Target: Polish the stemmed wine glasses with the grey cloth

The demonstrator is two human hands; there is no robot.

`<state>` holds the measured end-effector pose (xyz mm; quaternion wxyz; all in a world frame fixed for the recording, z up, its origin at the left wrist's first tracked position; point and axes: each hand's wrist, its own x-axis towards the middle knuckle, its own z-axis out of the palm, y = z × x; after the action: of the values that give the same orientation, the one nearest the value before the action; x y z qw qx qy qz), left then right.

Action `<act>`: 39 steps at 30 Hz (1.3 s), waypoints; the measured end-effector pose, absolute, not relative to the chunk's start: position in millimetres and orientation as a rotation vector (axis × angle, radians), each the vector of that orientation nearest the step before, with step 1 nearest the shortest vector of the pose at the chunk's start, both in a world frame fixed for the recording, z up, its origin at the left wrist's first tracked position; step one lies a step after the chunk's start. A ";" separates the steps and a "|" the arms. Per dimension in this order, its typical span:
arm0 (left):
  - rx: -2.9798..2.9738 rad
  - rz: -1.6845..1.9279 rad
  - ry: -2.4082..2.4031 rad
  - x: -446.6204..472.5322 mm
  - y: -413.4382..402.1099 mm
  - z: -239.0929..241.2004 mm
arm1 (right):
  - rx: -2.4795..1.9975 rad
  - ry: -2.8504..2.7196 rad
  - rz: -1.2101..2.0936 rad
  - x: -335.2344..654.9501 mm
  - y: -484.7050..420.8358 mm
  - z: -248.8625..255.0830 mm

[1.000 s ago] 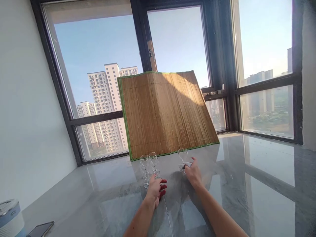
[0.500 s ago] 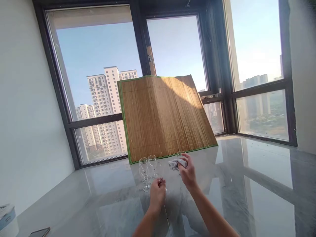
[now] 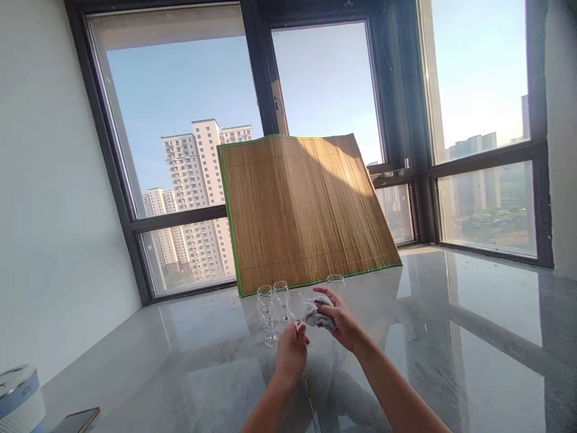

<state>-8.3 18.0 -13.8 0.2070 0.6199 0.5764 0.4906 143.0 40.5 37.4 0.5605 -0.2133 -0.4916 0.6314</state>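
My left hand (image 3: 292, 352) is closed around the stem of a clear wine glass (image 3: 296, 305), its bowl upright above my fingers. In my right hand (image 3: 340, 322) is a crumpled grey-white cloth (image 3: 321, 314), close by the right side of that bowl; I cannot tell whether cloth and glass touch. Just left of my left hand, several stemmed glasses stand upright in a cluster, among them a front glass (image 3: 267, 313) and a rear glass (image 3: 280, 294). Behind my right hand stands another glass (image 3: 336, 282), its lower part hidden by the hand.
A bamboo mat (image 3: 302, 210) with green edging leans on the window behind the glasses. At the lower left are a white and blue lidded cup (image 3: 20, 400) and a phone (image 3: 76, 420) on the glossy grey surface (image 3: 202, 373).
My right hand with the cloth has come away from the rear right glass, toward the glass in my left hand. That glass's bowl now shows clearly above my left fingers. The view has shifted slightly.
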 end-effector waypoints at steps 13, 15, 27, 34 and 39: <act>2.028 0.904 2.008 -19.7 8.9 -0.5 | -0.659 -0.962 0.901 150.4 54.1 43.9; 2.035 0.873 2.033 -19.5 8.2 0.2 | -0.688 -1.094 0.870 149.9 58.7 38.7; 2.061 0.943 1.964 -23.6 10.3 -3.5 | -0.782 -1.553 1.193 166.4 59.7 30.1; 2.034 0.980 1.908 -18.2 10.2 -5.2 | -0.702 -1.624 1.307 181.6 48.6 39.2; 2.157 0.853 2.002 -16.9 3.1 -1.7 | -0.938 -1.742 1.011 176.1 62.1 16.9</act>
<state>-16.9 3.1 -1.7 0.0389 0.7034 0.6528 0.2784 176.1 62.1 16.9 0.4436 -0.3782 -0.7027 0.4078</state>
